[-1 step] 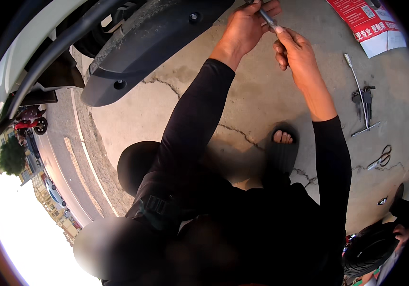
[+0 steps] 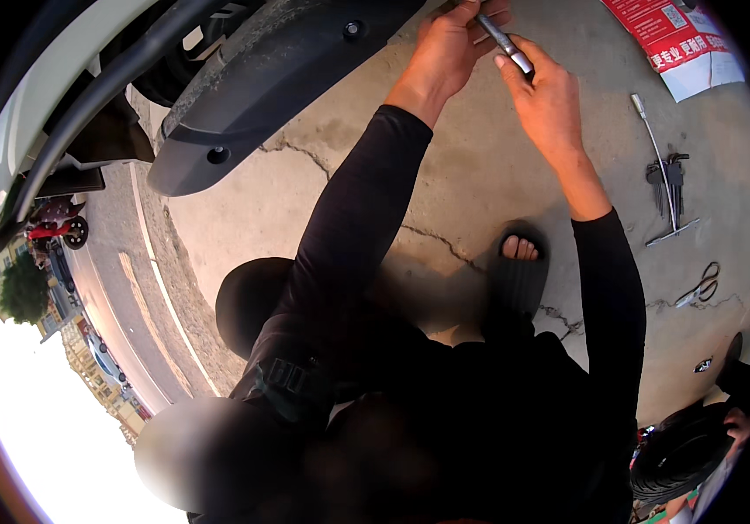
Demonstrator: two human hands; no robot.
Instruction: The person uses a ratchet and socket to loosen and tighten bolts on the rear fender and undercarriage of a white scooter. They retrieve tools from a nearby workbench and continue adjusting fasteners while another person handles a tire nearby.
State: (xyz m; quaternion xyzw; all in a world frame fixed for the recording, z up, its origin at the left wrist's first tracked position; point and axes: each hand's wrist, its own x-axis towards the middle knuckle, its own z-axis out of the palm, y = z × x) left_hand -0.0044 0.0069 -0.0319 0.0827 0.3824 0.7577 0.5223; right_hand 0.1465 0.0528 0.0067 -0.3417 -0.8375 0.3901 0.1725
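At the top centre, my left hand [image 2: 446, 54] is closed around the upper part of a silver metal rod [image 2: 499, 38], which looks like a socket extension bar with a thicker end. My right hand [image 2: 546, 98] pinches that thicker lower end between thumb and fingers. The rod slants down to the right between both hands. Its upper end runs past the picture's edge. To the left of my hands is a scuffed black scooter cover [image 2: 279, 83] with a bolt head in one recess and a dark recess lower down. Neither hand touches it.
On the concrete at right lie a T-handle wrench [image 2: 654, 148], a hex key set [image 2: 672, 179], scissors [image 2: 700, 288] and red-and-white cardboard [image 2: 680, 52]. A black tyre [image 2: 680, 463] and part of another person are at lower right. My sandalled foot [image 2: 519, 271] stands mid-floor; a road [image 2: 130, 306] lies left.
My right hand has shifted its grip on the rod, its thumb now lying to the left of the thicker end. More of that end shows. My left hand stays nearly in place.
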